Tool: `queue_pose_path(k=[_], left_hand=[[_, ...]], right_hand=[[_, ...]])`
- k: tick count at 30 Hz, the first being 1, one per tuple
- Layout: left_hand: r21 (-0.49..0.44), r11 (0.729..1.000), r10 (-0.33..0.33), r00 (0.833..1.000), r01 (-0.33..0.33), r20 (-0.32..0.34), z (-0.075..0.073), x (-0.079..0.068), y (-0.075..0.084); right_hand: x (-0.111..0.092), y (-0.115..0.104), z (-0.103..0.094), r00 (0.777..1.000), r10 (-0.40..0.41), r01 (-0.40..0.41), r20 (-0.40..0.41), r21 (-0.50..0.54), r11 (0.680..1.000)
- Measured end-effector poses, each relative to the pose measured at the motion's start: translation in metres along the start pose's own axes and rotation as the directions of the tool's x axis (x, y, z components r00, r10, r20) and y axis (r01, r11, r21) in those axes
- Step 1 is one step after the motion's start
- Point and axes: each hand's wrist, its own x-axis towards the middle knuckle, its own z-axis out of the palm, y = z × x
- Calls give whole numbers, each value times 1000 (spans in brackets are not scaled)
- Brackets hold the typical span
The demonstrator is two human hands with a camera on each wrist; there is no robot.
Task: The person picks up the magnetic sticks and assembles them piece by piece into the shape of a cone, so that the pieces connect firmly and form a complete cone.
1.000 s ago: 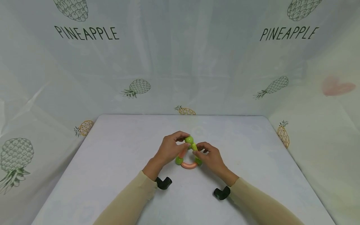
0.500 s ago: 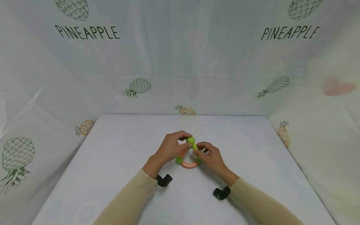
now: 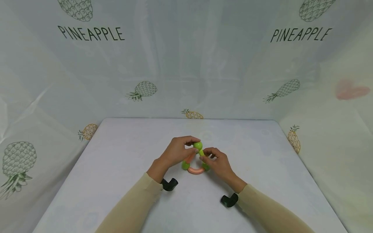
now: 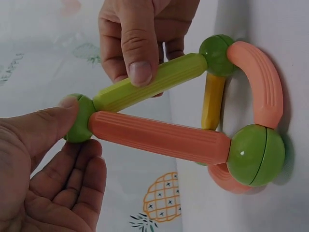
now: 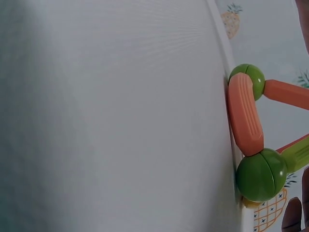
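Observation:
A frame of magnetic sticks and balls stands on the white table. My left hand (image 3: 176, 152) pinches the green ball (image 4: 79, 118) at its top between thumb and fingers. From that ball a straight orange stick (image 4: 159, 137) slopes down to a green ball (image 4: 256, 154) at the base. With thumb and fingers my right hand (image 3: 218, 163) holds the yellow-green stick (image 4: 181, 71), whose upper end meets the top ball. Its lower end sits at another green ball (image 4: 216, 54). A curved salmon stick (image 4: 263, 82) joins these two base balls, and a yellow stick (image 4: 212, 101) shows behind.
The white table (image 3: 131, 142) reaches back to a hanging cloth (image 3: 186, 64) printed with pineapples. Black wrist-camera pieces, one by the left sleeve (image 3: 170, 184) and one by the right sleeve (image 3: 229, 200), hang close over the tabletop.
My left hand has shifted slightly right with the top ball, which now meets the upper end of the yellow-green stick. My right hand has barely moved.

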Motion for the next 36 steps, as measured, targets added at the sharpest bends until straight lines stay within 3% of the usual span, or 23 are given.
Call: queue_pose_path(k=[16, 22, 27, 36], left_hand=[[-45, 999, -17, 1000, 17, 1, 1, 1, -5], [-147, 989, -17, 1000, 16, -3, 5, 2, -10], [-177, 984, -22, 1000, 22, 1, 6, 4, -13], [-276, 957, -86, 996, 89, 24, 8, 6, -18]], right_hand=[[0, -1, 1, 1000, 28, -28, 2, 29, 999], [1, 0, 1, 999, 39, -39, 8, 29, 999], [1, 1, 0, 999, 47, -47, 4, 37, 998], [2, 2, -1, 999, 49, -49, 10, 31, 998]])
